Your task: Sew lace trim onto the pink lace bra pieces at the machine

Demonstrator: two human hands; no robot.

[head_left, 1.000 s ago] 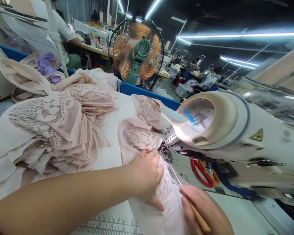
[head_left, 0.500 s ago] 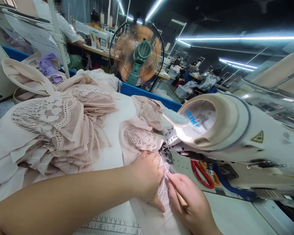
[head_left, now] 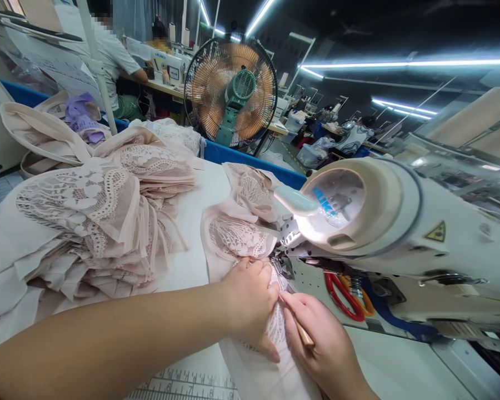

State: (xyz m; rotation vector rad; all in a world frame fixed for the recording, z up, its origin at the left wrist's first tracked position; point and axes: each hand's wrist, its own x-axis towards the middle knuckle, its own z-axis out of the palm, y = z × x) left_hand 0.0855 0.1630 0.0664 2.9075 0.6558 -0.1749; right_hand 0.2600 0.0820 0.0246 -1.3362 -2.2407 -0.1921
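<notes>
White sewing machine (head_left: pixel 400 233), its arm spanning the right half of the view, head lamp lit above the needle area. To the left, on the white table (head_left: pixel 191 222), a large stack of beige lace pieces (head_left: pixel 95 216), well apart from both hands. Behind the table, a standing fan (head_left: pixel 231 89); at a further bench, a seated person (head_left: pixel 112 61).

Lace piece being sewn (head_left: pixel 237 236): it lies flat on the table, runs from behind the machine head, under the needle area, and toward the viewer beneath both hands.

Left hand (head_left: pixel 250 300): palm down, fingers curled, pressing on the lace piece just left of the needle area; it clasps nothing.

Right hand (head_left: pixel 320 344): just beside the left hand, closed around a thin wooden-handled tool (head_left: pixel 302 333), whose tip points up to the fabric at the presser foot.

Red-handled scissors (head_left: pixel 344 294): lying under the machine arm, near the right hand, untouched.
</notes>
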